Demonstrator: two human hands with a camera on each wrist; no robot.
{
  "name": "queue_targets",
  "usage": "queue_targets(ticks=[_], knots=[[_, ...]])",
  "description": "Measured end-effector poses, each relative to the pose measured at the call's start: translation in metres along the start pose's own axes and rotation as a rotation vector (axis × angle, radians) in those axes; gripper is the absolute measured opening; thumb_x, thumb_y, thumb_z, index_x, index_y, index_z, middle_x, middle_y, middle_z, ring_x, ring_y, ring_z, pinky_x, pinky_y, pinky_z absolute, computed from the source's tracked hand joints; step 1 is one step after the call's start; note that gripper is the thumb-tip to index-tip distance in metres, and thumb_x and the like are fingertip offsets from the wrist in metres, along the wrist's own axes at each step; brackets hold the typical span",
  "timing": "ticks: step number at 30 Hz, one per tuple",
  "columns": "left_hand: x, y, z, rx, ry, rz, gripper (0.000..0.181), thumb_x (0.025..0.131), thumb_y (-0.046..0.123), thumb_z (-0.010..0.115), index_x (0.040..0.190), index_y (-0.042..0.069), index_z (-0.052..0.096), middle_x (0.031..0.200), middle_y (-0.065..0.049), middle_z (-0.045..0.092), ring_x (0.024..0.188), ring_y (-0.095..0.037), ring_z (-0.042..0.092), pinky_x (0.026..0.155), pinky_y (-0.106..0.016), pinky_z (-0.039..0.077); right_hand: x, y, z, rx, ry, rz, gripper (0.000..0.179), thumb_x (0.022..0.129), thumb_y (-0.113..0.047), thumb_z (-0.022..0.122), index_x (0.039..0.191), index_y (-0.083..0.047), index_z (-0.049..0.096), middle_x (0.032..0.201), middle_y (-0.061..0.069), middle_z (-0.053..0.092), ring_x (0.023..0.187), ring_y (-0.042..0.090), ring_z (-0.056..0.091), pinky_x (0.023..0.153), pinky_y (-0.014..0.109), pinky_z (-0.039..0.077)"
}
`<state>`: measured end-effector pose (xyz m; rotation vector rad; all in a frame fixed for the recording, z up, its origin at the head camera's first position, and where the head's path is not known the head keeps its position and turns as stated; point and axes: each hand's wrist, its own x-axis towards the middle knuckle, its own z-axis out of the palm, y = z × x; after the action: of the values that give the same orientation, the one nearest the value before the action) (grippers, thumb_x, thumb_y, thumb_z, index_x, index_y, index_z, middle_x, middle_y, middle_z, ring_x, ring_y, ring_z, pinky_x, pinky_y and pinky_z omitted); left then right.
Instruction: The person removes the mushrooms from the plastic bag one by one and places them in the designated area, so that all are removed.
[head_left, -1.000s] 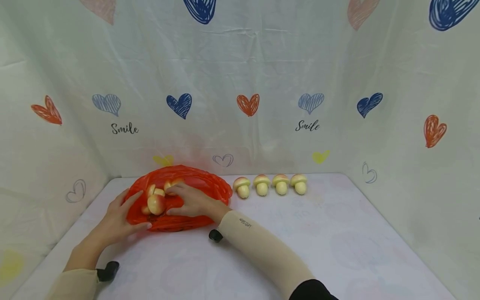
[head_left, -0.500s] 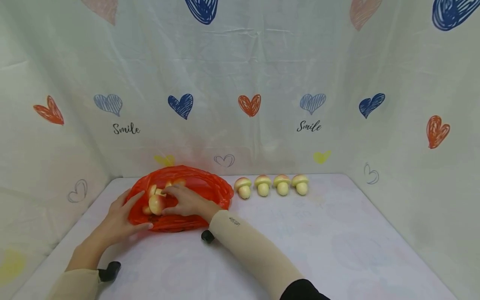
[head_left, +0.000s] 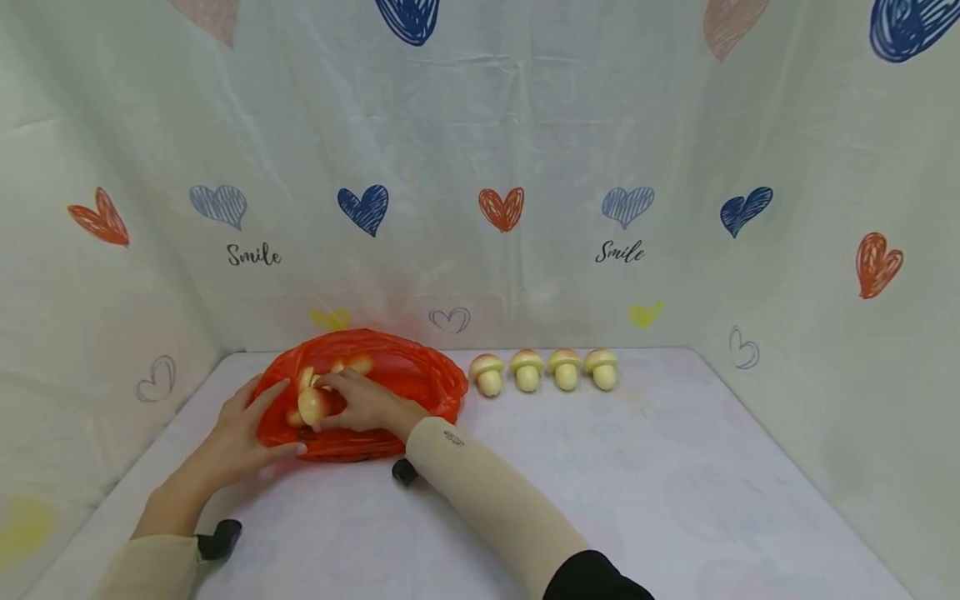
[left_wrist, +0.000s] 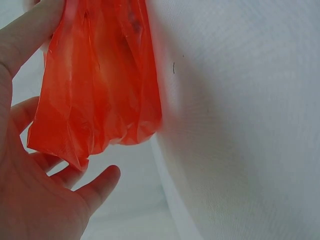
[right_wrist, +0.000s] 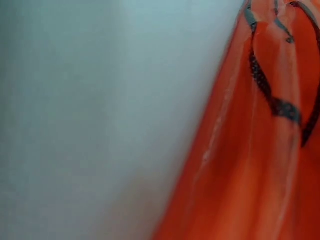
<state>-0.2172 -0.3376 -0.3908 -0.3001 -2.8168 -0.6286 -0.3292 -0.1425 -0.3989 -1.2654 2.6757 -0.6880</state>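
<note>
A crumpled red plastic bag [head_left: 427,379] lies with its mouth wide at the back left of the table, several mushrooms inside. My left hand [head_left: 238,437] rests against the bag's left side with spread fingers; the left wrist view shows its fingers [left_wrist: 102,187] loosely bent beside the hanging red plastic. Reaching into the bag mouth, my right hand [head_left: 367,407] has thumb and fingers around a pale mushroom with a reddish cap [head_left: 310,407]. Other mushrooms [head_left: 362,364] lie behind it, partly covered by that hand. The right wrist view has only red plastic with black print.
Right of the bag, several mushrooms [head_left: 565,368] stand in a row along the back edge of the white table [head_left: 675,467]. A white curtain [head_left: 555,275] printed with hearts hangs behind and at the sides.
My right hand has moved left inside the bag, from the back mushrooms to the front one, and its fingers have come around it. My left hand has stayed against the bag.
</note>
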Motion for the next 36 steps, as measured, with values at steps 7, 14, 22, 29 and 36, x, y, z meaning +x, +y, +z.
queue_targets(ticks=[7,14,22,29,36], knots=[[0.000,0.000,-0.001,-0.011,0.007,0.006,0.099,0.071,0.044,0.081,0.146,0.005,0.030,0.146,-0.035,0.015,0.126,-0.058,0.020,0.088,-0.078,0.029,0.007,-0.001,0.001,0.018,-0.020,0.016,0.074,0.080,-0.055,0.068,0.144,-0.035,0.037,0.143,-0.012,0.038,0.124,0.004,0.042,0.103,0.027,0.040],[0.001,0.002,-0.001,-0.015,0.040,0.037,0.096,0.070,0.039,0.083,0.144,0.004,0.034,0.145,-0.035,0.018,0.125,-0.059,0.022,0.090,-0.078,0.027,0.013,-0.002,0.003,0.020,-0.006,0.005,0.066,0.081,-0.053,0.067,0.140,-0.036,0.043,0.138,-0.012,0.043,0.122,0.004,0.041,0.101,0.025,0.040],[0.000,0.002,-0.001,-0.018,0.012,0.003,0.098,0.070,0.041,0.082,0.146,0.006,0.031,0.147,-0.034,0.015,0.126,-0.058,0.020,0.090,-0.077,0.029,0.012,-0.003,0.003,0.061,-0.010,0.002,0.064,0.083,-0.047,0.069,0.140,-0.031,0.043,0.133,-0.015,0.048,0.118,0.002,0.045,0.100,0.024,0.041],[-0.001,0.003,0.000,-0.006,-0.003,-0.014,0.099,0.070,0.043,0.082,0.146,0.006,0.030,0.147,-0.033,0.014,0.126,-0.057,0.020,0.089,-0.077,0.030,0.007,0.001,0.002,0.101,-0.012,-0.015,0.062,0.085,-0.040,0.070,0.139,-0.029,0.044,0.131,-0.016,0.050,0.114,0.001,0.047,0.099,0.021,0.041],[0.001,0.004,0.000,-0.015,-0.003,-0.010,0.099,0.070,0.043,0.082,0.147,0.006,0.030,0.147,-0.033,0.013,0.127,-0.057,0.019,0.090,-0.077,0.029,0.000,0.014,-0.005,0.076,-0.011,-0.070,0.056,0.085,-0.040,0.071,0.134,-0.027,0.048,0.133,-0.013,0.048,0.117,0.002,0.044,0.102,0.020,0.037]])
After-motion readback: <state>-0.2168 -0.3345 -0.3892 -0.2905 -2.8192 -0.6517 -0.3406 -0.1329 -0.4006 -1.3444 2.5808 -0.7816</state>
